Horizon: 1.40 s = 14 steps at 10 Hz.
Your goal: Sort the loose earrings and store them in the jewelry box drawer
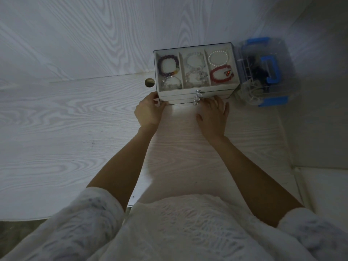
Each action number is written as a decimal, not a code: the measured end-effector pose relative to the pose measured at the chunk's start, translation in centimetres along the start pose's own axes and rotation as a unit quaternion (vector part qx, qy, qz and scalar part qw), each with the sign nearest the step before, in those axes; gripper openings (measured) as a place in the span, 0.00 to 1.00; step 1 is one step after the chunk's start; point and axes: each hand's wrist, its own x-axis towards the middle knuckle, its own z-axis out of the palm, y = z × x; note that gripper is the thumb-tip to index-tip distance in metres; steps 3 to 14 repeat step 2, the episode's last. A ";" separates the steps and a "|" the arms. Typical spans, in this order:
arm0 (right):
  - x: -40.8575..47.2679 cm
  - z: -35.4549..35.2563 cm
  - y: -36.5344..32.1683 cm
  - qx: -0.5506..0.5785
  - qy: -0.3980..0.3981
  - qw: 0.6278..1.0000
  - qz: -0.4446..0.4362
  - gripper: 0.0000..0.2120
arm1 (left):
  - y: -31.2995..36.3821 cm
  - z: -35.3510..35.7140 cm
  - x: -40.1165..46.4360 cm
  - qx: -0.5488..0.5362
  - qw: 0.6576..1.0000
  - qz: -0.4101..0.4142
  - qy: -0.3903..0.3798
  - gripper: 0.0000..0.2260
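The fingers (211, 103) of the right hand (213, 117) are lying nearly straight and spread, their tips reaching the lowest drawer front beside the crystal knobs (197, 97), touching or almost touching rather than pinching; whether one tip is already hooking a knob is too small to tell. Left of centre, the left hand (148, 112) is curling its fingers round the lower left corner of the jewelry box (194, 72), apparently bracing it. The box is sitting in the upper middle of the frame on the pale wood-grain table (75, 119), its three drawers all closed, its clear top showing three compartments of beaded bracelets (220, 73). No loose earrings are showing anywhere; they are either hidden or too small to make out. Judging from this, the step in hand is opening a drawer. The box is looking light and rigid, likely to skid on the smooth table when a drawer is tugged, so the bracing grip at the corner is sensible. The knobs are small, hard and slick, best pinched between thumb and fingertip and drawn straight out. At the right of the frame, a clear container with blue latches (263, 72) is standing just beside the box.
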 end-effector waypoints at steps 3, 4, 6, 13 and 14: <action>-0.7 -0.1 0.2 0.000 -0.045 0.999 0.005 0.22 | -0.6 -1.0 0.1 -0.007 0.999 -0.001 -0.044 0.13; -0.7 -0.1 0.2 0.000 -0.045 0.999 0.005 0.22 | -0.6 -1.0 0.1 -0.007 0.999 -0.001 -0.044 0.13; -0.7 -0.1 0.2 0.000 -0.045 0.999 0.005 0.22 | -0.6 -1.0 0.1 -0.007 0.999 -0.001 -0.044 0.13; -0.7 -0.1 0.2 0.000 -0.045 0.999 0.005 0.22 | -0.6 -1.0 0.1 -0.007 0.999 -0.001 -0.044 0.13; -0.7 -0.1 0.2 0.000 -0.045 0.999 0.005 0.22 | -0.6 -1.0 0.1 -0.007 0.999 -0.001 -0.044 0.13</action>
